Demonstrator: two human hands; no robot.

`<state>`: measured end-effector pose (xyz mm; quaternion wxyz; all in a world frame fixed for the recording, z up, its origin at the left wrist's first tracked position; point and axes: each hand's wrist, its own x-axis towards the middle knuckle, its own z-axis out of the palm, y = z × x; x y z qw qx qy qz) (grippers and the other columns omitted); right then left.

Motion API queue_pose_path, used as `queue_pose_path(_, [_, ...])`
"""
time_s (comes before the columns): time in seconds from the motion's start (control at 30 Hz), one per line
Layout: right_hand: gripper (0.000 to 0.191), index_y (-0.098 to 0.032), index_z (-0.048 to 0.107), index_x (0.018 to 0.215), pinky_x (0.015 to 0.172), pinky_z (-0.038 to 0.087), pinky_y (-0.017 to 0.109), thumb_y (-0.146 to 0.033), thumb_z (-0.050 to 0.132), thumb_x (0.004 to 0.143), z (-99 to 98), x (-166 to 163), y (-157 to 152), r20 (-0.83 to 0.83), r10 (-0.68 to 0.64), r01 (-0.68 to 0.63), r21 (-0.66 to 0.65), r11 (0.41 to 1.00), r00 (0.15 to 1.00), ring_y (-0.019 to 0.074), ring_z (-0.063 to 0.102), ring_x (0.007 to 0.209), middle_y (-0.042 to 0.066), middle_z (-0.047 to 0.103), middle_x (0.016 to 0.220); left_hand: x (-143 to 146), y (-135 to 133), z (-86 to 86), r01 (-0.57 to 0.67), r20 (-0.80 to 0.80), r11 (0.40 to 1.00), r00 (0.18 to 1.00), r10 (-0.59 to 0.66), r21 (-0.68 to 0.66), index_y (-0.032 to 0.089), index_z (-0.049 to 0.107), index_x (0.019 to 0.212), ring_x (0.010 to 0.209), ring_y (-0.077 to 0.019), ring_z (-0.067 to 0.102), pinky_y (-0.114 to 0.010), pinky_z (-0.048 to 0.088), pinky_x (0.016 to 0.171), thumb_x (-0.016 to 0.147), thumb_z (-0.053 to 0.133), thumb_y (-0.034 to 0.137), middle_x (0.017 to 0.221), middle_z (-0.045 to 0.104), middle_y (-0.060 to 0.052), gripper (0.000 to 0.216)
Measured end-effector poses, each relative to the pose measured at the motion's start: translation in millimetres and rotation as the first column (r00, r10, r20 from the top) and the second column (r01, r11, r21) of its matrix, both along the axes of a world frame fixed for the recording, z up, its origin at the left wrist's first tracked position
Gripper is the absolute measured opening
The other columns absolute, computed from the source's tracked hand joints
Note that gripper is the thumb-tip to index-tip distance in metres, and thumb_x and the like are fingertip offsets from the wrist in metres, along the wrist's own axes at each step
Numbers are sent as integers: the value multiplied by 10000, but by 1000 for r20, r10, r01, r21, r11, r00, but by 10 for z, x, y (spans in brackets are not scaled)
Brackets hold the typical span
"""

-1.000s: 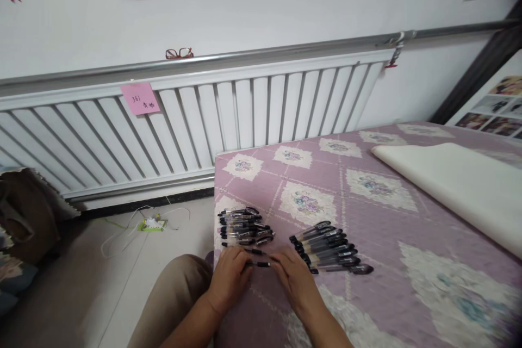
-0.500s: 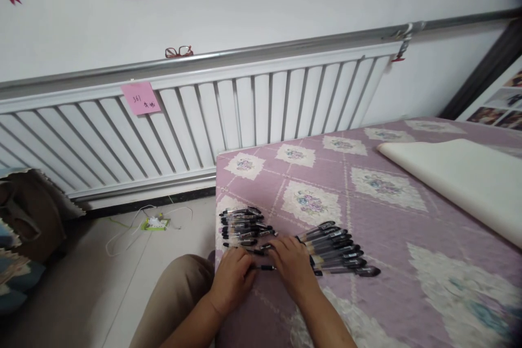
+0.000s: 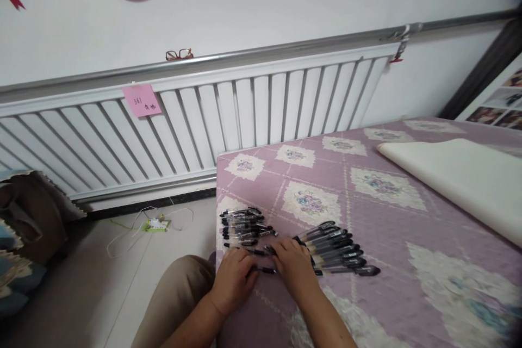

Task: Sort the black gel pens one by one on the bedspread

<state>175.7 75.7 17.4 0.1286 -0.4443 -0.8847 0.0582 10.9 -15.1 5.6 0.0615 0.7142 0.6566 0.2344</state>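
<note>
Both my hands rest on a purple patterned bedspread (image 3: 367, 212) near its front left corner. My left hand (image 3: 233, 280) is curled, its fingers pinching one end of a black pen (image 3: 264, 270) lying flat. My right hand (image 3: 294, 267) is closed on the pen's other end. A pile of black pens (image 3: 243, 226) lies just beyond my left hand. A second row of capped black pens (image 3: 338, 254) lies fanned out to the right of my right hand, touching it.
A white radiator (image 3: 196, 119) runs along the wall behind, with a pink note (image 3: 142, 100) stuck on it and red glasses (image 3: 179, 54) on top. A white roll (image 3: 452, 179) lies on the bed at right. Cables (image 3: 153, 223) lie on the floor.
My right hand has shifted slightly right and forward, toward the fanned row of pens. My left hand stays on the pen. The view has drifted a little.
</note>
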Motion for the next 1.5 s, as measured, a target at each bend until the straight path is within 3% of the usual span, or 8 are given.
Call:
queue_pose_path(0.13, [161,-267,643,956,815,386,376,-177,576,840,7,30,-22,-48,-1,3,43,999,999,248,563,982,42,659,968,-5,4,-3,7,9,1000,1000,-7,12,221,596,866,909,-212,507,-343,384,791,777,600,146,925,589,-25,117])
queue_pose_path(0.23, [203,-250,631,1003,814,423,363,-159,542,844,-51,94,-15,-194,31,-20,55,998,980,234,573,953,56,651,989,-7,2,-15,1,33,999,999,-2,32,217,596,884,910,-216,511,-347,398,787,788,574,142,930,589,-38,124])
queue_pose_path(0.4, [229,-216,628,1000,823,485,337,-188,439,875,-112,247,-37,-508,100,-123,-12,992,856,211,606,928,70,656,958,-18,-2,-25,-17,91,999,996,13,47,205,579,919,914,-215,523,-358,425,803,848,487,148,944,599,-52,129])
queue_pose_path(0.53, [232,-239,635,998,809,507,322,-278,438,884,-40,348,-104,-611,64,-175,-123,977,789,202,629,914,55,677,955,-37,2,-42,-34,103,998,994,29,44,210,587,942,905,-212,543,-362,440,808,879,455,165,941,617,-48,153])
queue_pose_path(0.9, [215,-233,651,936,763,499,315,-278,455,859,-12,473,-165,-627,2,-165,-202,966,779,204,620,860,59,662,884,-41,-4,-19,-8,93,999,996,4,42,212,607,999,923,-214,559,-368,451,812,915,425,202,963,634,-58,201])
queue_pose_path(1.5, [228,-251,644,976,778,524,304,-231,445,866,-29,473,-172,-553,90,-170,-94,981,828,194,638,874,52,657,913,-46,-6,-13,30,82,998,996,-34,52,231,617,1067,958,-218,554,-377,451,832,906,449,198,998,638,-62,235])
